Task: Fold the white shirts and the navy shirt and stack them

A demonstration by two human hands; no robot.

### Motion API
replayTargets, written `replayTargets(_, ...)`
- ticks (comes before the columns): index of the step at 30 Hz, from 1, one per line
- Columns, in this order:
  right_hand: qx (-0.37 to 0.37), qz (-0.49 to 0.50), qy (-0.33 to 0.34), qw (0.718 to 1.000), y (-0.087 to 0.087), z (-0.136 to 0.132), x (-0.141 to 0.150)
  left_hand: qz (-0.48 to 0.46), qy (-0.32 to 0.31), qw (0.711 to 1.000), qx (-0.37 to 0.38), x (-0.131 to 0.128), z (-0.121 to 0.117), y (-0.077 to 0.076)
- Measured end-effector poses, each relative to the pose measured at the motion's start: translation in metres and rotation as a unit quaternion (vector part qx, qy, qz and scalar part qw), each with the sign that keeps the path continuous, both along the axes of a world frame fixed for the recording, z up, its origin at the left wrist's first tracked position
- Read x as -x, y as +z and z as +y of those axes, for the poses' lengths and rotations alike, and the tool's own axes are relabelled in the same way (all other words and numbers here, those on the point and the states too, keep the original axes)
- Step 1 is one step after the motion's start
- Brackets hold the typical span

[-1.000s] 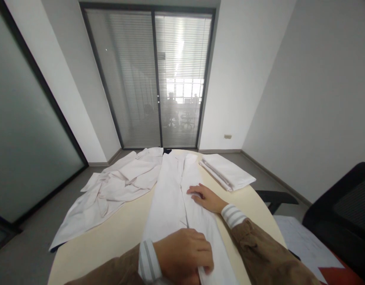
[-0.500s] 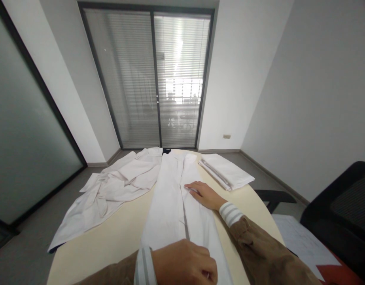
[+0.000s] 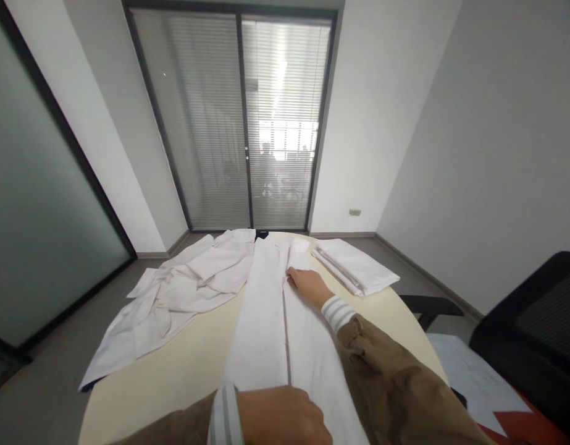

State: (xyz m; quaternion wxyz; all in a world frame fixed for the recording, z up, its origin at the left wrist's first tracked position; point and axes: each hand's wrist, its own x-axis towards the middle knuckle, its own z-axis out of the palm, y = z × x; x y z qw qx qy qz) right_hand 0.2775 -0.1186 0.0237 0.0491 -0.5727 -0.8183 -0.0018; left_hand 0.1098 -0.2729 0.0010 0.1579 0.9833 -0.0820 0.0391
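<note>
A long white garment (image 3: 266,315) lies folded lengthwise down the middle of the round cream table (image 3: 183,364). My right hand (image 3: 305,283) lies flat on its right half, far up the cloth, fingers stretched out along the centre seam. My left hand (image 3: 280,417) presses on the near end of the garment at the bottom edge of view; its fingers are curled and mostly cut off, so what they grip is not visible.
A crumpled white garment (image 3: 173,296) spreads over the table's left side and hangs off the edge. A neatly folded white stack (image 3: 356,266) sits at the far right. A black chair (image 3: 530,334) stands to the right, papers (image 3: 470,377) below it.
My right hand has slid farther up the garment, away from me, along the centre seam. My left hand has drawn back toward the near edge and lower in view.
</note>
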Motion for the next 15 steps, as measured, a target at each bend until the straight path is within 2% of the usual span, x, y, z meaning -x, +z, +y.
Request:
replayTargets(3,-0.019,0.01,-0.013,1.0,-0.007,-0.009,0.004,0.049,0.002,0.997,0.059,0.004,0.002,0.0)
replayTargets(7,-0.037,0.015,-0.024,0.999,-0.016,-0.015,0.009,0.092,-0.009,0.991,0.101,0.004,0.004,-0.01)
replayTargets(11,-0.04,0.028,-0.037,0.998,-0.018,-0.017,0.012,0.107,0.0,0.991,0.082,0.002,0.001,-0.016)
replayTargets(15,-0.051,0.056,-0.049,0.996,-0.023,-0.032,0.018,0.145,0.027,0.988,0.042,0.004,-0.002,-0.023)
